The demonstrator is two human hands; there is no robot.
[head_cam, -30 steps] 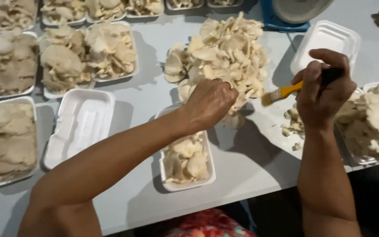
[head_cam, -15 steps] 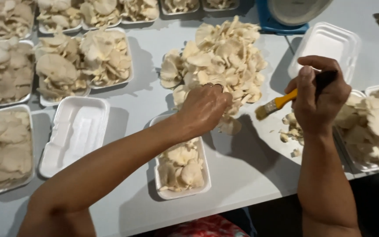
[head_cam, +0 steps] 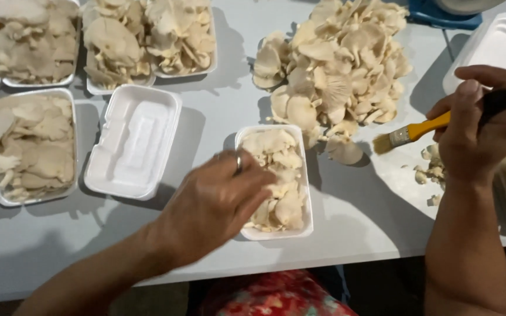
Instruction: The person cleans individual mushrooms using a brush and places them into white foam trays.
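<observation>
left hand (head_cam: pixel 215 202) has come back from the oyster mushroom pile (head_cam: pixel 338 64) to the part-filled foam tray (head_cam: pixel 276 178), fingers loosely curled over its mushrooms; whether it pinches one, cannot tell. right hand (head_cam: pixel 478 129) clasps a yellow-handled brush (head_cam: pixel 414 133), bristles toward pile.

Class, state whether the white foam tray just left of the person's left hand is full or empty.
Empty: the foam tray shows only its bare white moulded bottom, while neighbouring trays hold oyster mushrooms.
</observation>
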